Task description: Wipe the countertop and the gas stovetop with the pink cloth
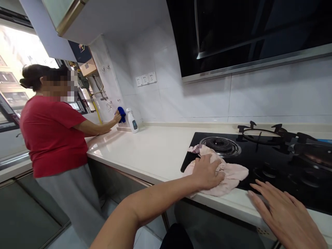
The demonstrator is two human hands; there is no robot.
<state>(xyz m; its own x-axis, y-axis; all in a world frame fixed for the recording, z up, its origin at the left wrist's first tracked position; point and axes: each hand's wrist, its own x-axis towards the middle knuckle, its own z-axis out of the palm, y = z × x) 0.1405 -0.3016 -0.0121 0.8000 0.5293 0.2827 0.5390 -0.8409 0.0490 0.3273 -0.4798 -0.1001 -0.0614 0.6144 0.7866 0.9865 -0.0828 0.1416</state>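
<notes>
My left hand presses down on a pale pink cloth that lies on the front left corner of the black glass hob, its fingers curled over the cloth. My right hand lies flat and open on the counter's front edge, fingertips at the hob's rim, holding nothing. A round burner sits just behind the cloth.
The cream counter runs left to a white spray bottle by the wall. A person in a red top stands at the far left, wiping the wall with a blue cloth. A black hood hangs above. A pan support sits at the back right.
</notes>
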